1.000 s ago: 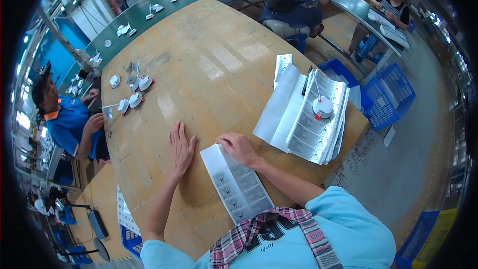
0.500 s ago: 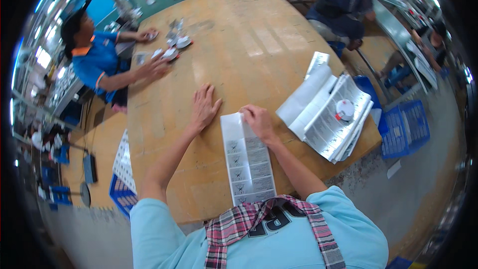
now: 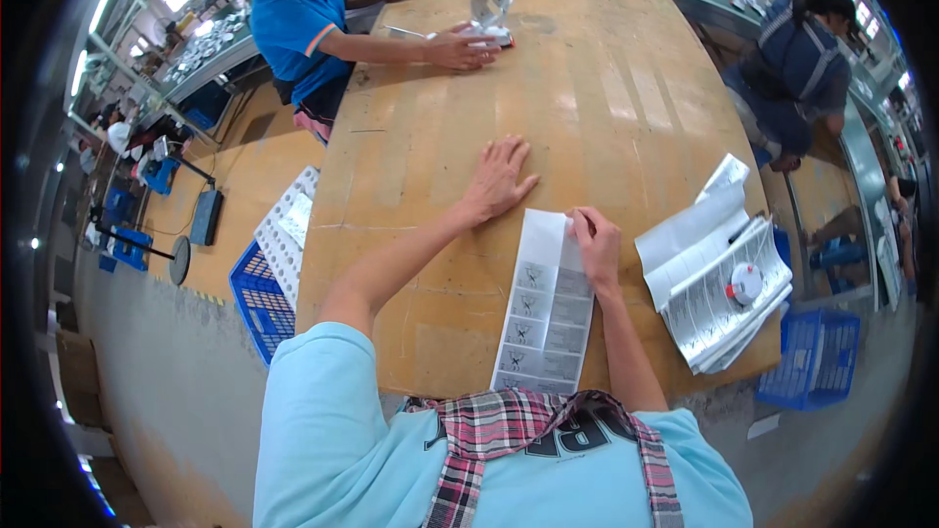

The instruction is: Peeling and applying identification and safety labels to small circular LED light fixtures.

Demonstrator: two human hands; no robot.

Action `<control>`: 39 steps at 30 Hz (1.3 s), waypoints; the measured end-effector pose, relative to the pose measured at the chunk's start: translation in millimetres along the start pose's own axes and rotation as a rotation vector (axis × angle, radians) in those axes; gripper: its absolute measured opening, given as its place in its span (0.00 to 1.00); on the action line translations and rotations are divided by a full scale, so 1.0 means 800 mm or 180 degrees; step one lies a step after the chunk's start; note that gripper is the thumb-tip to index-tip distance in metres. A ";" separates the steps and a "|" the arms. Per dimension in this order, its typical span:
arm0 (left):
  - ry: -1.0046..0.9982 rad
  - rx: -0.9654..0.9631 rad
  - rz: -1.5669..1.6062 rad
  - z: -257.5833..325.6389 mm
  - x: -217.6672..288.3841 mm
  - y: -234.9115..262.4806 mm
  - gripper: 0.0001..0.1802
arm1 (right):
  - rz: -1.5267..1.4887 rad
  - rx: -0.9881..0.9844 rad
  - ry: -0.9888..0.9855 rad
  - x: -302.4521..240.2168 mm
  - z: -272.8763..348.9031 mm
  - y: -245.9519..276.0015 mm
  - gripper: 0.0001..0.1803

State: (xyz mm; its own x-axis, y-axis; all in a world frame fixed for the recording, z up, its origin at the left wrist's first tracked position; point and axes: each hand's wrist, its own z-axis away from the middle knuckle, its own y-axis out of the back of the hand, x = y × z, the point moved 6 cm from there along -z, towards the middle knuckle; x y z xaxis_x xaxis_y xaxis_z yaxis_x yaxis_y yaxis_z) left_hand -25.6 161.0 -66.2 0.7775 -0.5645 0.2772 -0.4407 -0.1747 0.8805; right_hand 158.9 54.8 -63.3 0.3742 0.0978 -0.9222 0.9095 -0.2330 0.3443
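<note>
A long sheet of printed labels lies on the wooden table in front of me, its near end reaching my apron. At its far right corner my right hand is closed, thumb and fingertips pinching the edge. My left hand rests flat on the tabletop just beyond the sheet's far left corner, fingers spread and holding nothing. To the right of my right hand lies a pile of similar label sheets, some curled over. A small round white device with a red part sits on that pile.
Across the wooden table, a co-worker in a blue shirt reaches to white parts near the far left. Another person sits by the right side. Blue crates stand at the table's left, with another blue basket at right.
The view has swung left, so the table and both my hands appear farther right. My right hand keeps its pinch on the sheet's corner. The co-worker's hands have shifted around the white parts.
</note>
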 end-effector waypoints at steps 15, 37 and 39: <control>-0.0096 0.0344 0.0070 0.000 -0.007 0.001 0.27 | -0.0510 0.0167 -0.0046 0.000 -0.004 0.011 0.12; 0.0191 -0.0314 0.1633 0.026 0.110 0.062 0.21 | 0.0657 0.0745 0.1093 -0.117 0.090 0.153 0.04; 0.0125 -0.0536 0.1906 0.011 0.145 0.060 0.16 | 0.1228 0.1058 0.0879 -0.106 0.099 0.205 0.05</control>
State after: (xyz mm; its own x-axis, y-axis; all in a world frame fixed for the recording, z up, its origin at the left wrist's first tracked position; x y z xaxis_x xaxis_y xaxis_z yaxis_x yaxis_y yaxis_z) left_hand 39.1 80.3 5.1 0.4346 -0.4944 0.7528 -0.7311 0.2945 0.6155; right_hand 262.0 -68.7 57.0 0.7414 0.1840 -0.6454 0.6088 -0.5889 0.5315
